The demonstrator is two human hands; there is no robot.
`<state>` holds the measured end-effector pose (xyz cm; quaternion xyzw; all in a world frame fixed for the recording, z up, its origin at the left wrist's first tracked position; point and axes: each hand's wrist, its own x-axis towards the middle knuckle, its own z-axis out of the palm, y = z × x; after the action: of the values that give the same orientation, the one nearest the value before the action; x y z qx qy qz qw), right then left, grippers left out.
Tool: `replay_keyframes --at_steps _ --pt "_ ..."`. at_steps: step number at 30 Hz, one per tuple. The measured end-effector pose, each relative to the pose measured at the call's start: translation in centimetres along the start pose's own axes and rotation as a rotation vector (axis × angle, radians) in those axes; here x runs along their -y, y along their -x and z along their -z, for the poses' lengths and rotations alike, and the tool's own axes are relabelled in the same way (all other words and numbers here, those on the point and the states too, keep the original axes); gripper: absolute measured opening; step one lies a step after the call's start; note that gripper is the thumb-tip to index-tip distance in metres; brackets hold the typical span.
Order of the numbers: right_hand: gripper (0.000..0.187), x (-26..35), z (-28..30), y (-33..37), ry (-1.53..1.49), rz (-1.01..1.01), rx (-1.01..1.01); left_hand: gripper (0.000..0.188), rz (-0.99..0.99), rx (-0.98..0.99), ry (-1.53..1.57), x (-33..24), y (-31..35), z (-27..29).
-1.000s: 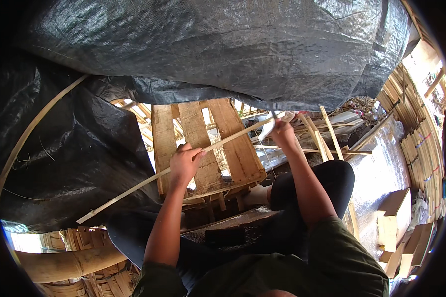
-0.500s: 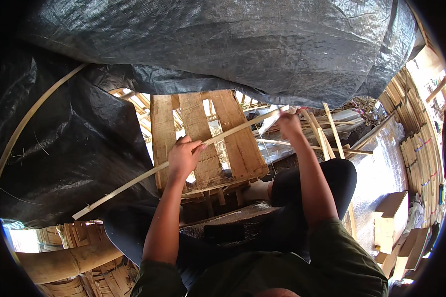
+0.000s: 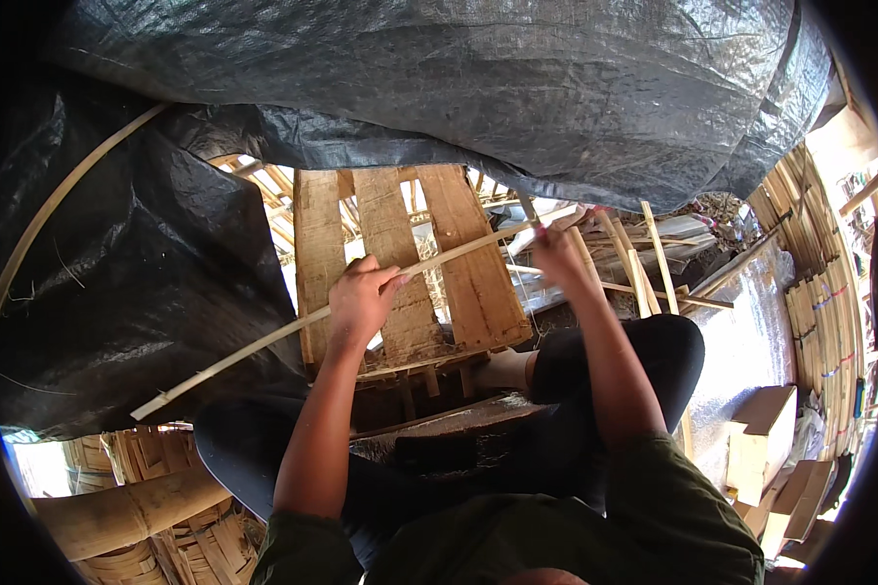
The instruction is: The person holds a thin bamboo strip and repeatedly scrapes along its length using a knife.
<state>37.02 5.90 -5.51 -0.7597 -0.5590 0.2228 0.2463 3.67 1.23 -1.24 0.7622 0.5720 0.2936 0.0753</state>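
A long, pale bamboo strip slants across in front of me, from the lower left up to the far right. My left hand is closed round it near the middle, over a small slatted wooden bench. At the strip's far end, my right hand is closed on the handle of a knife. Its narrow blade points away from me and crosses the strip. The right hand is a little smeared by motion, and the fingers partly hide the handle.
Black plastic sheeting hangs across the far side and left. A curved bamboo strip lies against it. Split bamboo pieces lie at the right, near a cardboard box and bundled slats. A thick bamboo pole is at lower left.
My right hand has drawn slightly left and nearer to me, and the knife blade now shows. The strip's near end has shifted slightly left. My left hand keeps its hold.
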Motion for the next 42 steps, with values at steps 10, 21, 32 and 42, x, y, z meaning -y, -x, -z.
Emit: replay_keyframes --at_steps 10,21,32,42 --pt "0.040 4.0 -0.1 2.5 -0.340 -0.164 0.046 0.025 0.036 0.015 -0.015 0.8 0.5 0.7" --pt "0.043 1.8 -0.1 0.4 -0.033 -0.086 0.067 0.025 0.006 0.004 -0.008 0.6 0.4 0.4" --pt "0.042 3.3 1.4 1.8 -0.286 -0.110 0.120 0.024 0.022 0.007 -0.009 0.9 0.6 0.8" --pt "0.045 3.6 3.6 1.2 -0.227 -0.254 -0.016 0.023 0.015 0.000 -0.011 0.8 0.6 0.6"
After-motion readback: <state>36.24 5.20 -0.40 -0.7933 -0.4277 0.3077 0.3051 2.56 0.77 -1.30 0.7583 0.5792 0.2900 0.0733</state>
